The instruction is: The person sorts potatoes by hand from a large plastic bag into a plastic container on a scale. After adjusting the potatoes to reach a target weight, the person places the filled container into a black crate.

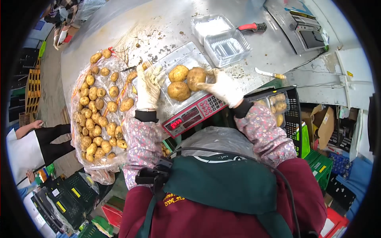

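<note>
On the red-framed digital scale, several potatoes rest on its pan, which seems to hold a clear plastic tray. My right hand, in a white glove, has its thumb and fingers against the rightmost potato. My left hand, also gloved, is at the pan's left side with its fingers apart. Small potatoes lie close to its fingertips, partly hidden by the glove. Red digits glow on the scale's display. To the left, a clear plastic bag lies spread under many loose potatoes.
Clear plastic containers stand behind the scale, beside a red-handled tool. A knife lies to the right. Packed potatoes sit in a black crate at my right. Soil litters the metal table. Other people stand at left.
</note>
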A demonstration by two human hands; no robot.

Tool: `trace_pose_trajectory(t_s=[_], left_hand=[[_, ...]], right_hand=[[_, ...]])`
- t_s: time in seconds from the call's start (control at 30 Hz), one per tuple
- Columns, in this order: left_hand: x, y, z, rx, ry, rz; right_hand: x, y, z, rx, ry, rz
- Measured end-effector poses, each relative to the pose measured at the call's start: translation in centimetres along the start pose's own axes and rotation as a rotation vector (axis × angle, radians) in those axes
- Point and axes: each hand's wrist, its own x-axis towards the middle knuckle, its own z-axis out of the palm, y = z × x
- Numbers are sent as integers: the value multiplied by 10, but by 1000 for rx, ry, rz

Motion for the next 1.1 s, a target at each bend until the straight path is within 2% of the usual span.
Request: trace_pose_trajectory(t_s=[0.07, 0.1, 0.13, 0.17, 0.2, 0.27, 0.3, 0.33, 0.37, 0.43, 0.47, 0.53, 0.6, 0.67, 0.7, 0.73, 0.8, 0.87, 0.9, 0.93, 0.97, 1.0, 1.03, 1.07, 1.1], left_hand=[[-4, 8, 22, -102, -64, 67], [-23, 16, 32, 27, -110, 125], [-42, 21, 42, 156, -160, 184], [-59, 21, 50, 425, -165, 193], [-58, -2, 22, 447, -225, 306], [-75, -29, -4, 724, -22, 497], [-87, -34, -10, 740, 38, 415], [-91, -44, -28, 597, 111, 210], [-102, -37, -29, 474, 52, -18], [-123, -37, 15, 495, 130, 21], [-122, -48, 4, 418, 96, 86], [-118, -55, -5, 322, 98, 87], [-108, -53, -22, 304, 13, 67], [-105, -46, -17, 378, 16, 52], [-101, -40, -13, 399, -78, 81], [-100, -38, -5, 366, 76, 88], [-85, -26, -17, 376, 125, 46], [-57, -10, -24, 246, -67, 51], [-58, -3, -17, 287, -107, 98], [-59, 3, -10, 323, -150, 147], [-47, 12, -22, 306, -193, 40], [-59, 15, 9, 504, -261, 184], [-49, 15, 16, 573, -339, 193], [-41, 15, 22, 643, -416, 204], [-37, 11, 40, 647, -435, 193]], right_hand=[[-3, 12, 17, -71, 158, -189], [-5, 21, 19, -71, 167, -180], [-6, 32, 19, 180, 75, -90], [-6, 41, 16, 431, -12, -7], [-6, 50, 13, 433, 9, -4], [-8, 65, 5, 1092, -114, 238], [-11, 57, 0, 1019, -110, 245], [-12, 47, -5, 981, -137, 254], [-5, 56, 2, 958, -191, 155], [6, 72, 10, 988, -210, 28], [6, 71, 14, 1054, -187, -11], [6, 65, 15, 1045, -139, 71], [4, 60, 17, 933, -29, 35], [8, 65, 30, 790, 91, 0], [3, 62, 29, 785, 108, -31], [0, 59, 34, 1018, 86, 15], [-2, 67, 47, 1044, 7, 56], [-12, 75, 60, 1187, -182, 38], [-13, 83, 57, 1168, -341, -46], [-14, 95, 50, 1175, -317, -46], [-20, 103, 28, 939, -268, -130], [-28, 108, 4, 701, -218, -202], [-36, 108, -19, 716, -160, -86], [-42, 111, -46, 705, -282, -46], [-42, 122, -39, 733, -216, -223]])
